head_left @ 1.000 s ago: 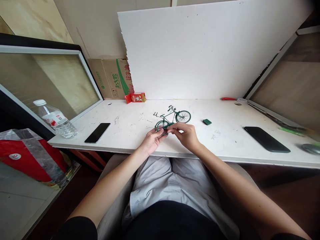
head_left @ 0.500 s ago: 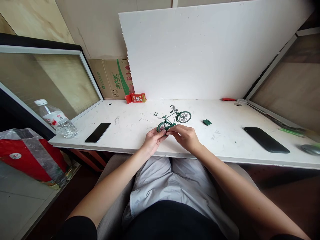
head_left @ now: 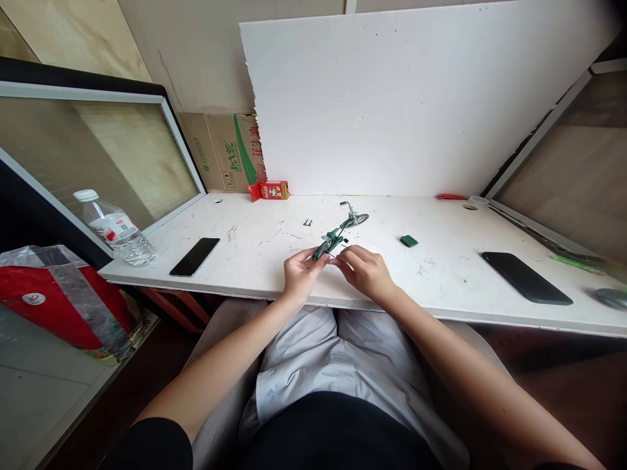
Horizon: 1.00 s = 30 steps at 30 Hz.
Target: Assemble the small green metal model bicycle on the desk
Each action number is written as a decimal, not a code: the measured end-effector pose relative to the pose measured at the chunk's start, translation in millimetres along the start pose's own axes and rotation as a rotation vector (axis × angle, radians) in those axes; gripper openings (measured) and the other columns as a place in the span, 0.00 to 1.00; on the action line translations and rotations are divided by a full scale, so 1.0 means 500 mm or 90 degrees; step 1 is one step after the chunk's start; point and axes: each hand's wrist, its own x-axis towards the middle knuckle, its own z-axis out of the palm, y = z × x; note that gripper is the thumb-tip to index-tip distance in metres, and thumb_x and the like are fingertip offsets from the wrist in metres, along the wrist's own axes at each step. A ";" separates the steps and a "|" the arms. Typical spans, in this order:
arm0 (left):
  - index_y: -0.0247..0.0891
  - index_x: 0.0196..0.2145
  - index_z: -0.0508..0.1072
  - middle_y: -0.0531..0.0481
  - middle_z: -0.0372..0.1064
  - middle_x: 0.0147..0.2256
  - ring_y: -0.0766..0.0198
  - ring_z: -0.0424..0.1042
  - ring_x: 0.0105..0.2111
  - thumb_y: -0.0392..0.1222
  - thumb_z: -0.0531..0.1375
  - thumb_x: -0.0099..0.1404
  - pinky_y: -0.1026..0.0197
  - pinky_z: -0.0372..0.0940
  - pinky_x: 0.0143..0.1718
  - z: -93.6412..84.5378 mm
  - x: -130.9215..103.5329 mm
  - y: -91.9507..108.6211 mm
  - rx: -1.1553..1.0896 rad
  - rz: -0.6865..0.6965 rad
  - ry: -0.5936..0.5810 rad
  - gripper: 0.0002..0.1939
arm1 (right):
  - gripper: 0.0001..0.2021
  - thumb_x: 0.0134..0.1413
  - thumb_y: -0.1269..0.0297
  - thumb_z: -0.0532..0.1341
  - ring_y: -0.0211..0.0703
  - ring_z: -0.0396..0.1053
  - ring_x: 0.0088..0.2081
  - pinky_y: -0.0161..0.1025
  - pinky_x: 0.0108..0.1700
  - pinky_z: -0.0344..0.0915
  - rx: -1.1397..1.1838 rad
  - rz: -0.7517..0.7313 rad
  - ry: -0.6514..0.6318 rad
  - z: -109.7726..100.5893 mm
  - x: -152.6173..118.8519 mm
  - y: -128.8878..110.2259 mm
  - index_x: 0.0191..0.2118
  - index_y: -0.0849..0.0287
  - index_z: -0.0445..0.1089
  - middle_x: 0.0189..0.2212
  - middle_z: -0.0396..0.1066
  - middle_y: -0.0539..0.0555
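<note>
A small green model bicycle [head_left: 334, 238] is tilted over above the white table, its rear wheel towards me and its handlebar pointing away. My left hand [head_left: 300, 274] is closed on the rear wheel end. Close beside it, my right hand [head_left: 363, 269] is pinched at the rear of the bicycle; whatever lies between its fingertips is too small to make out. A green block-shaped piece [head_left: 409, 241] lies to the right of the bicycle. Tiny green parts [head_left: 307, 222] rest on the table to its left.
On the white table [head_left: 255, 261] are a phone [head_left: 194, 256] and a water bottle [head_left: 116, 228] at left, a small red box [head_left: 274, 190] at the back, and a black phone [head_left: 526, 277] at right. A white board [head_left: 392, 98] stands behind, with a red object [head_left: 451, 196] near its foot.
The model bicycle has been tipped and turned, so its wheels now look flatter and its handlebar points more away from me. Both hands remain at its rear. The view has shifted slightly.
</note>
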 end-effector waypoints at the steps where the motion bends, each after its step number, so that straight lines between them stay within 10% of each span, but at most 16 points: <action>1: 0.37 0.42 0.86 0.43 0.83 0.44 0.51 0.80 0.49 0.43 0.78 0.55 0.53 0.69 0.59 0.001 -0.001 0.001 -0.007 -0.009 0.005 0.17 | 0.14 0.75 0.63 0.58 0.41 0.66 0.29 0.40 0.29 0.55 0.004 0.005 0.002 0.000 0.001 -0.001 0.32 0.54 0.66 0.29 0.72 0.53; 30: 0.38 0.43 0.85 0.45 0.82 0.45 0.53 0.79 0.48 0.45 0.77 0.55 0.51 0.70 0.58 -0.009 0.004 -0.009 -0.020 -0.025 -0.037 0.18 | 0.09 0.73 0.67 0.58 0.44 0.77 0.34 0.39 0.35 0.69 0.123 0.074 0.000 0.011 -0.015 0.014 0.39 0.53 0.74 0.37 0.82 0.55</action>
